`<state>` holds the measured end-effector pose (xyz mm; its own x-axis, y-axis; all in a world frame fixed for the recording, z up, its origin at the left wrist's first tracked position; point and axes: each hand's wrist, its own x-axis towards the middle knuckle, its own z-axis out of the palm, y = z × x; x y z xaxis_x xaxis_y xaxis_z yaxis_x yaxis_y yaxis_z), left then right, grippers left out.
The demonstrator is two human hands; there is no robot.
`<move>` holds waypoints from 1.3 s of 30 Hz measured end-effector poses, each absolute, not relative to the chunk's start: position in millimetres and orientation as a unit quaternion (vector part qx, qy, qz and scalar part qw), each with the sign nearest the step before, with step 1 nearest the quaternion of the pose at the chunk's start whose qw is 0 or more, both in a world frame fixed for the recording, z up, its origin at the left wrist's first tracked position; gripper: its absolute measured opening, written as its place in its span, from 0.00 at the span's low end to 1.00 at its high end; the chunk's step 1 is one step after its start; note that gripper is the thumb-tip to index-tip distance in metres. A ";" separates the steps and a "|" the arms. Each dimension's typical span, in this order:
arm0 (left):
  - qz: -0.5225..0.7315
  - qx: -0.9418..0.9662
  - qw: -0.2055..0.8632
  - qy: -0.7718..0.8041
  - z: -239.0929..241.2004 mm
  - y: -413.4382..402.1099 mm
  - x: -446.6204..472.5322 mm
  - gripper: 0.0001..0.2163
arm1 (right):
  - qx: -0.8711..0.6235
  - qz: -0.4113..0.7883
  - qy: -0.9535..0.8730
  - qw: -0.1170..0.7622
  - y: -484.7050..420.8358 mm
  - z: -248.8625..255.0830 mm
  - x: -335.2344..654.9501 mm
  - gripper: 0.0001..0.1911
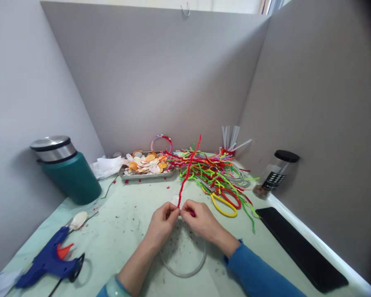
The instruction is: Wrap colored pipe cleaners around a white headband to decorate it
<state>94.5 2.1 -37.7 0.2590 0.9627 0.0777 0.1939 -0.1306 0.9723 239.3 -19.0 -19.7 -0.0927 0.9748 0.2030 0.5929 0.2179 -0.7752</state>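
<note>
A fuzzy red pipe cleaner rises from between my hands, its long free end tilting up and right. My left hand is closed, thumb and finger pinching at the base of the pipe cleaner. Right against it, my right hand is closed too, with a bit of red showing between its fingers. A clear plastic ring hangs or lies below the hands; its lower arc shows, and the fingers cover its top. How the pipe cleaner meets the ring is hidden.
Behind are a metal tray of shell-like discs, a wrapped ring and a pipe cleaner pile with scissors. A green bottle and blue glue gun are left; a jar and black slab right.
</note>
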 end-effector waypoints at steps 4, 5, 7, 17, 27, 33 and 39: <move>0.418 0.624 0.486 0.447 -34.8 0.4 96.3 0.09 | -0.554 0.299 -0.680 0.375 -18.0 -20.0 240.3 0.06; 0.419 0.623 0.488 0.446 -34.3 0.1 96.4 0.09 | -0.553 0.307 -0.677 0.376 -17.4 -20.7 240.4 0.06; 0.418 0.622 0.492 0.443 -33.6 0.0 96.6 0.09 | -0.553 0.319 -0.673 0.374 -16.3 -22.0 240.8 0.06; 0.356 0.541 0.565 0.511 -23.6 -2.8 94.4 0.14 | -0.522 0.325 -0.709 0.345 -18.6 -18.8 247.9 0.08; 0.367 0.504 0.596 0.505 -22.9 1.6 90.5 0.14 | -0.653 0.036 -0.692 0.306 -6.2 -18.9 275.9 0.12; 0.364 0.488 0.608 0.511 -23.7 1.8 88.3 0.14 | -0.784 -0.088 -0.600 0.136 1.3 -29.7 303.9 0.18; 0.361 0.462 0.636 0.502 -26.0 2.5 86.2 0.12 | -0.791 -0.120 -0.590 0.110 2.6 -35.0 302.8 0.09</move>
<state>86.2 2.5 -26.0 0.2360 0.9228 -0.3045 0.0056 0.3121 0.9500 302.8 2.6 -35.0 0.2756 0.9064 0.3201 0.9594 -0.2802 -0.0327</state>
